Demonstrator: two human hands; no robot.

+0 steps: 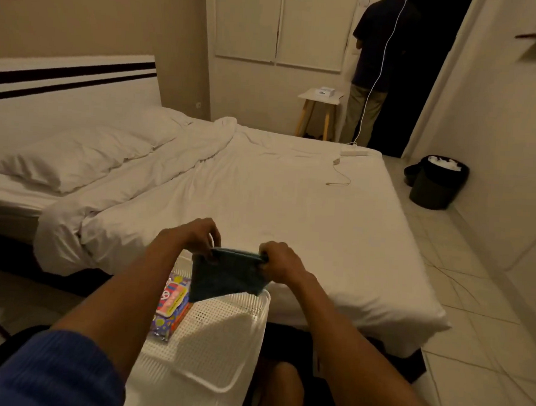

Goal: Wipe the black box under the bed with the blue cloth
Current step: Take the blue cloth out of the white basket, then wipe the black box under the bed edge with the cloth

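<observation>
both hands, left hand (196, 234) and right hand (280, 261), pinch the top corners of the blue cloth (225, 273), hanging stretched between them above the white basket (210, 339), while the black box isn't visible, presumably down beneath the bed (261, 187).
</observation>
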